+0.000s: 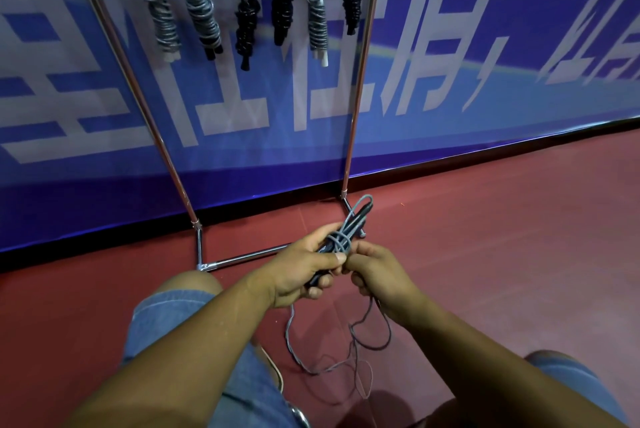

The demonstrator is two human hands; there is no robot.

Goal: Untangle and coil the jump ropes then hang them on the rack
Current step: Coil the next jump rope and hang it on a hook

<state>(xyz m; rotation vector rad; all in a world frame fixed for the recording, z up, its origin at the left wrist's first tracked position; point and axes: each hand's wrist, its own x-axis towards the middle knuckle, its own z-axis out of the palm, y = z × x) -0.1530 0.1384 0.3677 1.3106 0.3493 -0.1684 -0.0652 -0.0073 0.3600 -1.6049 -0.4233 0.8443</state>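
Observation:
A grey jump rope (349, 225) with black handles is folded into a bundle in front of me. My left hand (301, 271) grips the bundle and handles from the left. My right hand (377, 275) pinches the rope beside it, where a few turns wrap round the bundle. The loose end of the rope (311, 351) trails down onto the floor between my knees. Several coiled ropes (204, 22), grey and black, hang from the metal rack (356, 88) above.
The rack's chrome base bar (242, 257) lies on the red floor just beyond my hands. A blue banner wall (485, 81) stands behind the rack. My knees in denim shorts (180, 316) frame the loose rope.

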